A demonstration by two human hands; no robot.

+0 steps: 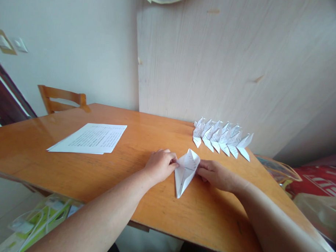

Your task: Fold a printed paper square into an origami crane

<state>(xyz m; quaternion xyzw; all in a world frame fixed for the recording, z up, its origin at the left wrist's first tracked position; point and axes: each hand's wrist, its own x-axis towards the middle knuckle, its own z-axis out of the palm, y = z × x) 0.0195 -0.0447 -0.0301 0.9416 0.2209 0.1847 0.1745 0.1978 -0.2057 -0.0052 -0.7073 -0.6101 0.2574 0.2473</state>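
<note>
Between my two hands, just above or on the wooden table point(145, 132), is a partly folded sheet of white paper point(186, 170), shaped like a long diamond with a point toward me. My left hand point(161, 164) pinches its left edge between thumb and fingers. On the opposite edge, my right hand point(214, 174) grips the paper, with some fingertips hidden behind it. Beyond my right hand stand several folded paper figures point(222, 137) in rows, with upright pointed ends.
A stack of printed sheets point(93, 138) lies on the table's left part. A wooden chair point(64, 100) stands behind the far left edge. Below the front edge is a green and clear container point(40, 220) with cables. Red bags point(320, 181) sit past the right edge.
</note>
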